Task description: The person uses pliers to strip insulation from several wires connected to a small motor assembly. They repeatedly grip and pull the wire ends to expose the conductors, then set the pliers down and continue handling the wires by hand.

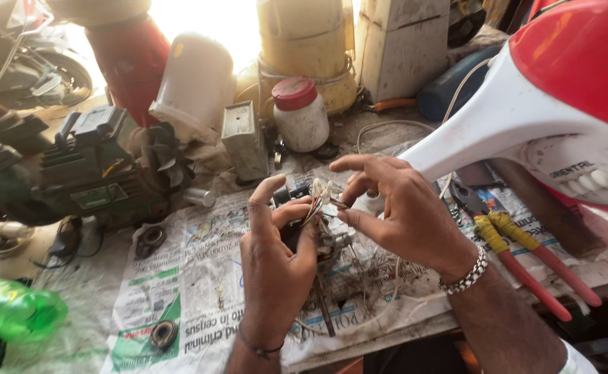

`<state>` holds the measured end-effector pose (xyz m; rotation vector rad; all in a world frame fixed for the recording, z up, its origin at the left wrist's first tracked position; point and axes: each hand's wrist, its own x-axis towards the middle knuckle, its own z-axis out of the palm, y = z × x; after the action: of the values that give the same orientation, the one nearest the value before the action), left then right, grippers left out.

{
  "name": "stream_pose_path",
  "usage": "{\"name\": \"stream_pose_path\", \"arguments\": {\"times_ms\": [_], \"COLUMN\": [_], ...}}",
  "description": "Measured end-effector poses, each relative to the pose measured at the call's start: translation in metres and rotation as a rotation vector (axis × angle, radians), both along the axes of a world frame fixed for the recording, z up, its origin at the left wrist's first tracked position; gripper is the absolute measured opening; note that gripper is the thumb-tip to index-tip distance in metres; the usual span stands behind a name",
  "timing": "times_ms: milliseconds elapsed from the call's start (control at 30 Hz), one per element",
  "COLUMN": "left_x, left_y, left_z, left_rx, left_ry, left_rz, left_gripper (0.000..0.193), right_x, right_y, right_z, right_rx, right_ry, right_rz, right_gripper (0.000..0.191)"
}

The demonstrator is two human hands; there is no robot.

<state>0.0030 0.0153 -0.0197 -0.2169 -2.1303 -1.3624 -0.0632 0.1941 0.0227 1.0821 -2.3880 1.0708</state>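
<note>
Nearest me, my left hand (276, 256) wraps around a small motor part (328, 242), dark and greasy, held just above the newspaper (193, 277) spread on the workbench (75, 305). It looks compact and fairly heavy for its size, stiff metal, probably slick with oil, so I judge the body is the place to grip and not the leads. My left fingers are curled shut on that body, thumb raised beside it. Thin coloured wires (315, 204) rise from the part; they seem soft and easily broken. My right hand (401, 208) pinches their ends between thumb and middle finger, forefinger stretched out above. Red-handled pliers (525, 256) lie to the right, untouched.
</note>
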Motion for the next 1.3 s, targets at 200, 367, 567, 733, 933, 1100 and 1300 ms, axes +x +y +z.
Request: {"name": "stream_pose_path", "arguments": {"times_ms": [200, 367, 567, 733, 933, 1100, 1300], "left_x": [0.0, 0.002, 0.003, 0.005, 0.007, 0.009, 0.01], "left_y": [0.004, 0.001, 0.005, 0.006, 0.007, 0.005, 0.005], "left_z": [0.005, 0.003, 0.003, 0.003, 0.006, 0.009, 0.011], "left_rx": [-0.273, -0.244, -0.225, -0.085, -0.163, -0.024, 0.012], "left_ry": [0.053, 0.04, 0.031, 0.013, 0.137, 0.021, 0.001], "left_rz": [0.059, 0.01, 0.033, 0.052, 0.102, 0.073, 0.053], "left_gripper": [0.072, 0.076, 0.079, 0.069, 0.02, 0.016, 0.016], "right_x": [0.001, 0.001, 0.001, 0.001, 0.004, 0.006, 0.006], "right_y": [-0.003, -0.002, -0.002, 0.0, 0.002, -0.001, -0.005], "right_z": [0.0, -0.001, -0.005, -0.007, -0.006, -0.01, -0.011], "right_rx": [-0.061, 0.023, 0.059, 0.009, -0.01, -0.068, 0.082], "right_ry": [-0.05, 0.109, 0.155, 0.075, 0.046, 0.162, 0.211], "right_rz": [0.005, 0.048, 0.044, 0.057, 0.06, 0.07, 0.014], "right_gripper": [0.053, 0.056, 0.052, 0.046, 0.047, 0.041, 0.045]}}
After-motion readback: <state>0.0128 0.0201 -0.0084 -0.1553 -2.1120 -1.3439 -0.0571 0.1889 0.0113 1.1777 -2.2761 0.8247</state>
